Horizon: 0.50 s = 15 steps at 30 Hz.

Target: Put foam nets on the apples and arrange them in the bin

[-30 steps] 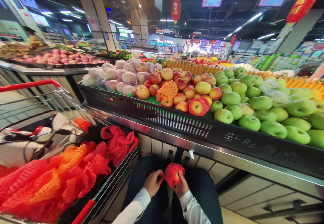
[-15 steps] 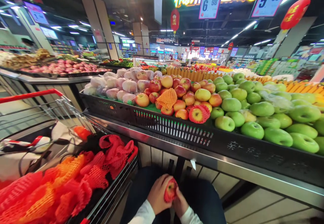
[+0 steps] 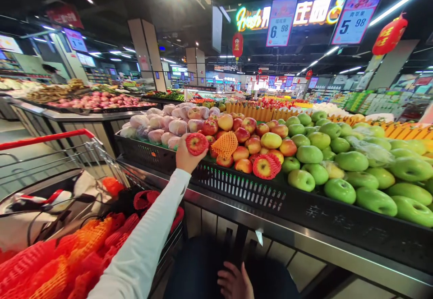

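Observation:
My left hand reaches out over the front rim of the black crate, its fingers wrapped round a red apple in a red foam net. Red and yellow apples lie just right of it, among them one with an orange foam net over it and a netted apple near the rim. Low over my lap, my right hand holds nothing, its fingers apart.
Wrapped pink fruit fills the crate's left part, green apples its right. A metal shelf edge runs below. At the left stands a shopping cart with a bag and loose red and orange foam nets.
The netted apple has gone from my lap up to the crate in my left hand. My right hand has let go of it and opened. The view has tilted up slightly.

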Motion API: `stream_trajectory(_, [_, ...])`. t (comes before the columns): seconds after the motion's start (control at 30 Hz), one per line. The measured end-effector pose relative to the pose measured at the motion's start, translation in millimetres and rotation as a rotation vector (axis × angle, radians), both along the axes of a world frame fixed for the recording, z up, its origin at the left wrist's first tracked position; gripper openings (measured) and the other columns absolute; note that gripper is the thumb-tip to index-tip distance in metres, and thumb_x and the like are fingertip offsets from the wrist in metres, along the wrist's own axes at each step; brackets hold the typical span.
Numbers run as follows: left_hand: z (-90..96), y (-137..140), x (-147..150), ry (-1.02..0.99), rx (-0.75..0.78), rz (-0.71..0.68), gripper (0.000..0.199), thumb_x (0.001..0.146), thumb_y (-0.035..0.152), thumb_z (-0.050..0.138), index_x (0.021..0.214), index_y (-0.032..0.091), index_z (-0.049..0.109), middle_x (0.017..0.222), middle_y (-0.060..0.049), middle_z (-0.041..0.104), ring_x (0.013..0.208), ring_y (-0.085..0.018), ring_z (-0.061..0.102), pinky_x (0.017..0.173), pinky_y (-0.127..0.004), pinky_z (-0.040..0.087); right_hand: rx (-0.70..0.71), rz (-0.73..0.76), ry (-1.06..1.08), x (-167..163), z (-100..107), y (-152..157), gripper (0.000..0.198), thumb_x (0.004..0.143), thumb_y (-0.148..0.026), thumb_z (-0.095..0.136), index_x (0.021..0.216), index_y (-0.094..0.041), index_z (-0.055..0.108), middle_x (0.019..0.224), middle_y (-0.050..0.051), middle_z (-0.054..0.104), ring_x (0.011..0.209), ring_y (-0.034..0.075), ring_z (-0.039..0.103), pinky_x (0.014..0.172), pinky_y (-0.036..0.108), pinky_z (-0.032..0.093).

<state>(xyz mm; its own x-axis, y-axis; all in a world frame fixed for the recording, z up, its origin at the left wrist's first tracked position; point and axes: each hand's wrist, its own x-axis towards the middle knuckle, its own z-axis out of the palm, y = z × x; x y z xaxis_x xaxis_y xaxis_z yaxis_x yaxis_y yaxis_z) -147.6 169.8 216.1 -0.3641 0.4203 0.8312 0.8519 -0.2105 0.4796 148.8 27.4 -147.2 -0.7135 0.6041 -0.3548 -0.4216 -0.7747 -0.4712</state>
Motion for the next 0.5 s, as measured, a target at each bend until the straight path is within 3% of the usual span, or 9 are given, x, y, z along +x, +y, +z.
stream_trajectory(0.1, [-3.0, 14.7, -15.4, 0.150, -0.244, -0.027, 0.070, 0.067, 0.046, 0.083, 0.123, 0.018, 0.051, 0.128, -0.014, 0.062, 0.126, -0.033, 0.055, 0.112, -0.050, 0.039, 0.016, 0.034, 0.042, 3.6, -7.5, 6.0, 0.076, 0.061, -0.082, 0.074, 0.110, -0.023, 0.075, 0.108, 0.009, 0.078, 0.095, 0.021, 0.073, 0.076, 0.028, 0.048])
stream_trajectory(0.23, [-9.4, 22.8, -28.5, 0.158, -0.350, 0.059, 0.076, 0.066, 0.061, 0.080, 0.126, 0.022, 0.055, 0.142, -0.013, 0.054, 0.140, -0.037, 0.039, 0.120, -0.055, 0.024, 0.018, 0.037, 0.015, 0.8, -9.4, 6.1, 0.077, 0.060, -0.083, 0.073, 0.109, -0.023, 0.076, 0.106, 0.009, 0.078, 0.093, 0.022, 0.073, 0.075, 0.029, 0.048])
stream_trajectory(0.33, [-9.9, 21.1, -35.1, 0.132, -0.418, -0.029, 0.090, 0.064, 0.070, 0.077, 0.135, 0.021, 0.050, 0.149, -0.015, 0.046, 0.143, -0.037, 0.035, 0.121, -0.054, 0.022, -0.001, -0.017, -0.064, -2.8, -1.4, 0.5, 0.081, 0.058, -0.084, 0.073, 0.109, -0.021, 0.076, 0.104, 0.010, 0.078, 0.090, 0.022, 0.072, 0.074, 0.028, 0.047])
stream_trajectory(0.43, [-16.1, 6.4, -44.6, 0.087, -0.427, -0.137, 0.092, 0.076, 0.072, 0.065, 0.146, 0.019, 0.038, 0.156, -0.017, 0.037, 0.150, -0.037, 0.026, 0.123, -0.056, 0.017, 0.001, -0.083, -0.112, -3.2, 9.4, -4.1, 0.082, 0.057, -0.084, 0.073, 0.109, -0.020, 0.075, 0.102, 0.010, 0.078, 0.088, 0.022, 0.072, 0.076, 0.029, 0.047])
stream_trajectory(0.5, [-26.3, -10.8, -58.4, 0.050, -0.399, -0.133, 0.083, 0.088, 0.068, 0.053, 0.151, 0.019, 0.031, 0.159, -0.017, 0.033, 0.152, -0.034, 0.023, 0.123, -0.055, 0.016, 0.001, -0.097, -0.115, -1.5, 15.2, -5.1, 0.080, 0.057, -0.081, 0.076, 0.108, -0.019, 0.075, 0.102, 0.010, 0.078, 0.088, 0.022, 0.072, 0.075, 0.030, 0.047])
